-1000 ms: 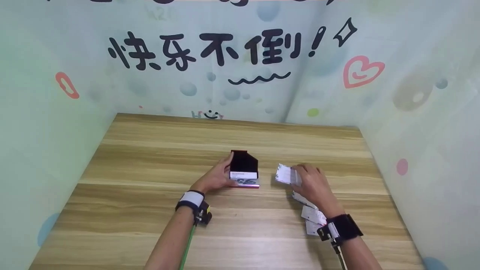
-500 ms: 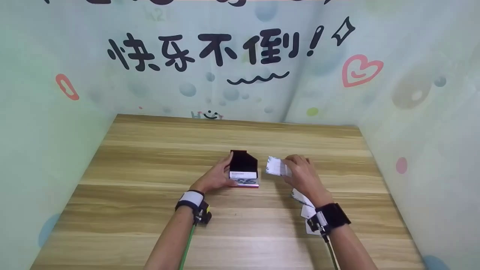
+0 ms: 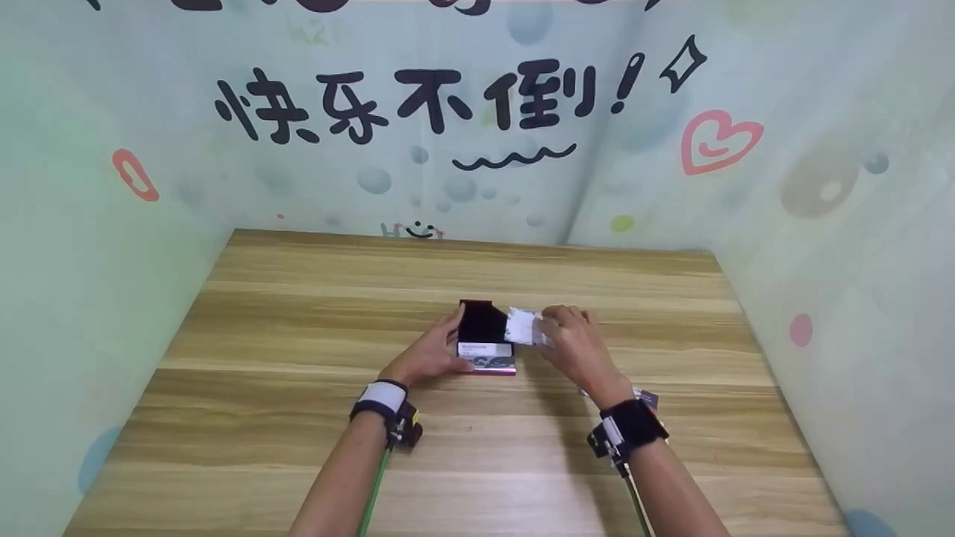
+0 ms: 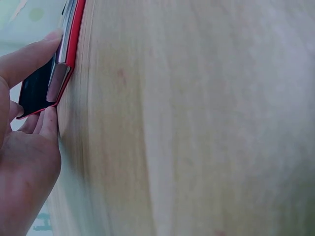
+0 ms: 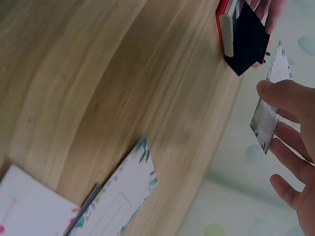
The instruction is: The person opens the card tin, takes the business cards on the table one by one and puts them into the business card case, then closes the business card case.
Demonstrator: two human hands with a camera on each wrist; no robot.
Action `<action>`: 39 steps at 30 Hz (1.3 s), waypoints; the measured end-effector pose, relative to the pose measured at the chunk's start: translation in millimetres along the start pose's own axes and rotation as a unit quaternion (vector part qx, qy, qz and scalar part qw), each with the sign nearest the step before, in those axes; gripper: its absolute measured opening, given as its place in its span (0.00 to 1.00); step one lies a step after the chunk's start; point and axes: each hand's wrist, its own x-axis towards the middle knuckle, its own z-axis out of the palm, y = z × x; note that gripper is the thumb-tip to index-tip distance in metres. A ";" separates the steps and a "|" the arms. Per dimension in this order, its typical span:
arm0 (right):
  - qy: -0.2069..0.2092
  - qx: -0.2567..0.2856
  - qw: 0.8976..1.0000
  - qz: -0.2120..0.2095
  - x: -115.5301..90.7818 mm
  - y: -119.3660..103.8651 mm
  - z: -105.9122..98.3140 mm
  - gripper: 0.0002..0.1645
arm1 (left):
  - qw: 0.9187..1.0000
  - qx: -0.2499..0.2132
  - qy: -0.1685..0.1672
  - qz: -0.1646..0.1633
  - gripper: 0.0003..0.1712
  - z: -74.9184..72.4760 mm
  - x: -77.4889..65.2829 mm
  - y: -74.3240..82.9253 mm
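Note:
A red card case with a black lining (image 3: 481, 321) stands with its lid up on the table, cards inside its metal tray (image 4: 58, 81). My left hand (image 3: 431, 353) grips the case by its left side, thumb at the front and fingers behind the lid. Between thumb and fingers, my right hand (image 3: 578, 350) pinches a white card with a leafy border (image 5: 268, 108). In the head view that card (image 3: 522, 326) hangs just right of the case, overlapping the edge of its lid. Whether the two touch cannot be seen.
On the wooden table (image 3: 313, 313), more cards lie under my right wrist, mostly hidden in the head view. The right wrist view shows a leaf-bordered card (image 5: 123, 191) and a plain white card (image 5: 34, 204). A printed cloth wall (image 3: 418, 186) rises behind the table.
My right hand has moved left and slightly away from me with the card, from beside the loose cards to the case. The left hand and the case have stayed in place.

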 end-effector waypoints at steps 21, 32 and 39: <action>-0.016 -0.006 1.000 -0.019 13.6 -23.3 25.6 0.19 | 0.999 -0.039 -0.013 0.029 0.65 0.5 0.6 -5.1; -0.035 0.011 0.999 -0.011 19.5 -32.4 33.6 0.16 | 1.000 -0.029 -0.001 0.000 0.66 0.4 0.7 -0.8; -0.052 0.033 0.998 -0.009 21.0 -36.3 41.9 0.16 | 1.000 -0.030 0.003 -0.010 0.67 2.0 0.2 -1.2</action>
